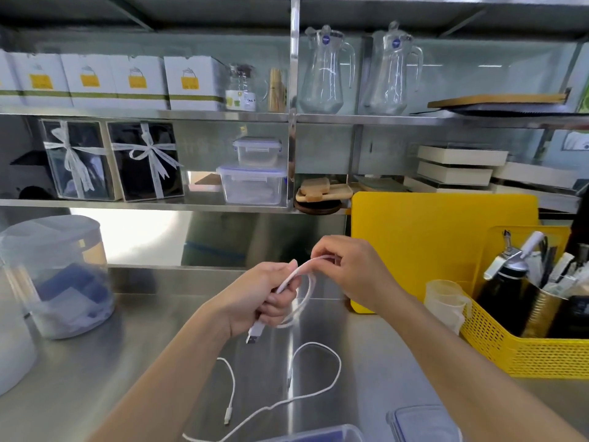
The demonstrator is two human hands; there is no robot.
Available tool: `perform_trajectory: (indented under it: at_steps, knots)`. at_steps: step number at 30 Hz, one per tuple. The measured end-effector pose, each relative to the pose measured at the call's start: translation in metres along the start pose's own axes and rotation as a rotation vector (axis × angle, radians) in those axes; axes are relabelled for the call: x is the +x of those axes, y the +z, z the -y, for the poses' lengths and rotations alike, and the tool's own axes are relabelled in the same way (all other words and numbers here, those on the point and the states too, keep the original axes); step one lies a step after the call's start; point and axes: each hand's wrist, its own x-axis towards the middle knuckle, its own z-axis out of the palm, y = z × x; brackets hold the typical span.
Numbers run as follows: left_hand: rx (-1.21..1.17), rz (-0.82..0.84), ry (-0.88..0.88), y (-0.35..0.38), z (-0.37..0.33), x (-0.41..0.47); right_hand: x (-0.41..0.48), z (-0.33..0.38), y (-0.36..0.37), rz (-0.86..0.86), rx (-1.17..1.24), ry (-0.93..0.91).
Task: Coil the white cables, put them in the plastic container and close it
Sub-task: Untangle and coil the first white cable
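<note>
We hold one cable (296,282) up off the surface (95,362) in front of us so its loops can form freely: the left hand (258,298) is closed around the gathered turns, USB plug (255,333) hanging below the fist, while the right hand (350,266) pinches the next loop between thumb and fingertips, other fingers loosely curled. A second cable (315,371) lies uncoiled on the surface below, within reach, and the container (322,437) and what looks like its lid (424,422) sit at the near edge, open, we judge, to receive the coils.
</note>
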Motion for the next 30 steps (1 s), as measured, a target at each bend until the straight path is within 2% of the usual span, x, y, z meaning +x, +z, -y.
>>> perform_trajectory:
  at_steps: [3, 7, 11, 13, 14, 15, 17, 18, 20, 22, 26, 30]
  knots:
    - [-0.222, 0.07, 0.04, -0.005, -0.001, -0.002, 0.003, -0.014, -0.002, -0.074, 0.183, 0.163]
    - [-0.337, 0.122, 0.113, -0.011, -0.001, -0.004, -0.003, -0.032, 0.005, -0.053, 0.117, 0.207]
    - [-0.642, 0.251, 0.228, -0.025, -0.003, 0.001, -0.013, -0.048, 0.017, -0.078, 0.24, 0.315]
    - [-0.839, 0.424, 0.291, -0.035, -0.01, 0.001, -0.022, -0.057, 0.024, -0.018, 0.164, 0.343]
    - [-0.904, 0.413, 0.312, -0.039, -0.013, 0.001, -0.026, -0.059, 0.027, 0.053, 0.038, 0.345]
    - [-0.911, 0.308, 0.321, -0.041, -0.016, 0.003, -0.032, -0.059, 0.03, 0.158, -0.154, 0.322]
    - [-0.767, -0.036, 0.338, -0.04, -0.018, 0.003, -0.038, -0.049, 0.033, 0.375, -0.478, 0.197]
    - [-0.697, -0.141, 0.345, -0.035, -0.018, 0.003, -0.04, -0.038, 0.034, 0.475, -0.539, 0.113]
    - [-0.615, -0.215, 0.321, -0.026, -0.014, 0.007, -0.04, -0.009, 0.035, 0.665, -0.558, -0.05]
    - [-0.461, -0.241, 0.232, -0.02, -0.008, 0.01, -0.037, 0.017, 0.033, 0.749, -0.531, -0.203]
    - [-0.02, -0.255, 0.083, -0.006, 0.002, 0.007, -0.027, 0.04, 0.015, 0.599, -0.438, -0.354]
    - [0.177, -0.193, 0.091, 0.011, 0.007, 0.005, -0.018, 0.043, 0.011, 0.4, -0.326, -0.412]
